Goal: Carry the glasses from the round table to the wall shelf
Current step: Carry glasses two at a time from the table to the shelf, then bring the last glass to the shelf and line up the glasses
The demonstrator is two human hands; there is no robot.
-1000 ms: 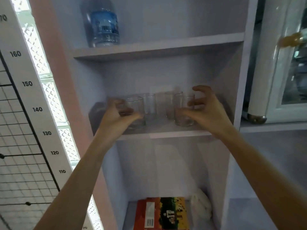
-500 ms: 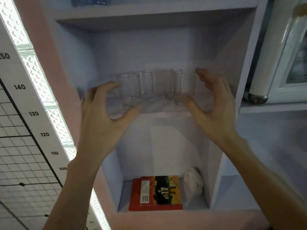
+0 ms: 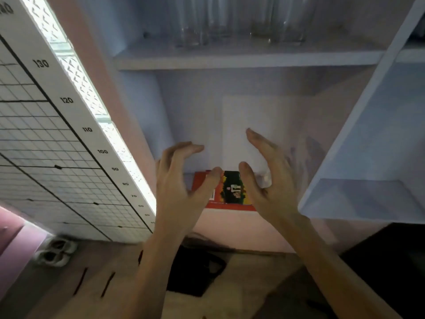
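Several clear glasses (image 3: 239, 21) stand in a row on the pale wall shelf (image 3: 241, 58) at the top of the head view, their tops cut off by the frame. My left hand (image 3: 181, 187) and my right hand (image 3: 269, 180) hang well below that shelf, in front of the lower compartment. Both hands are empty, with fingers curved and spread apart, palms facing each other. Neither touches a glass. The round table is out of sight.
A red and green box (image 3: 230, 192) lies in the lower compartment behind my hands. A white height chart (image 3: 57, 125) with a grid covers the wall at left. White shoes (image 3: 55, 252) and a dark object (image 3: 195, 270) lie on the floor.
Both hands let go of the glasses and dropped from the shelf to the lower compartment. The view tilted down, so the glasses now sit at the top edge.
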